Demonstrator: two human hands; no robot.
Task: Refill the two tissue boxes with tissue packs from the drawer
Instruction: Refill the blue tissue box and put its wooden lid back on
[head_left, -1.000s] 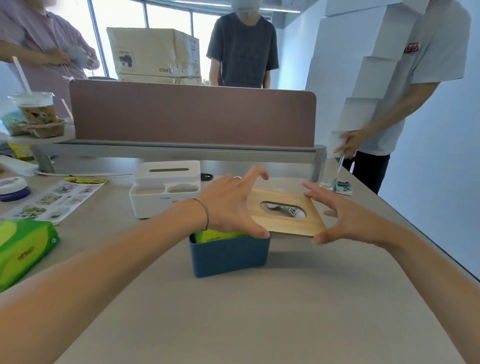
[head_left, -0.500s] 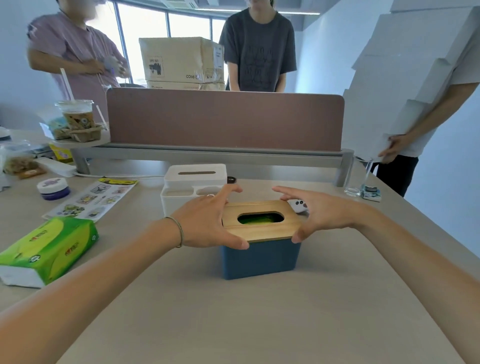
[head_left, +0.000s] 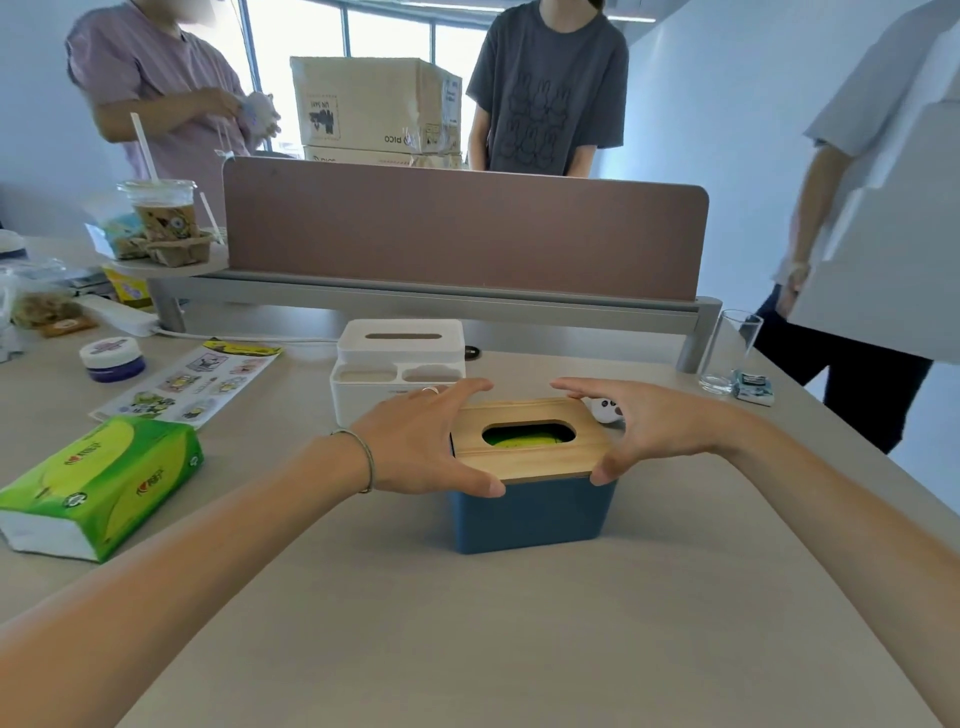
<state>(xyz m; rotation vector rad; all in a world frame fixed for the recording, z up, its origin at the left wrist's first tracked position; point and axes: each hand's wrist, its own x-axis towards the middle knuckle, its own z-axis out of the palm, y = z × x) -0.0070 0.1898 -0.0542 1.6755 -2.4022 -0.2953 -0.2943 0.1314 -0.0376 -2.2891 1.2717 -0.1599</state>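
Observation:
A blue tissue box (head_left: 530, 514) stands mid-table with its wooden lid (head_left: 524, 457) seated flat on top; a green tissue pack shows through the lid's oval slot. My left hand (head_left: 426, 441) grips the lid's left edge and my right hand (head_left: 639, 426) grips its right edge. Behind it stands a white tissue box (head_left: 397, 366) with its lid on. A second green tissue pack (head_left: 98, 486) lies on the table at the left.
A glass (head_left: 727, 351) stands at the back right beside a small packet (head_left: 753, 388). A sticker sheet (head_left: 192, 379), a small jar (head_left: 111, 358) and a drink cup (head_left: 163, 208) sit at the left. A brown divider (head_left: 462, 234) closes the back, with three people behind and beside.
The wooden lid, held tilted above the open blue box a second ago, has come down flat onto it. Both hands stay on its edges. The view has tilted up slightly.

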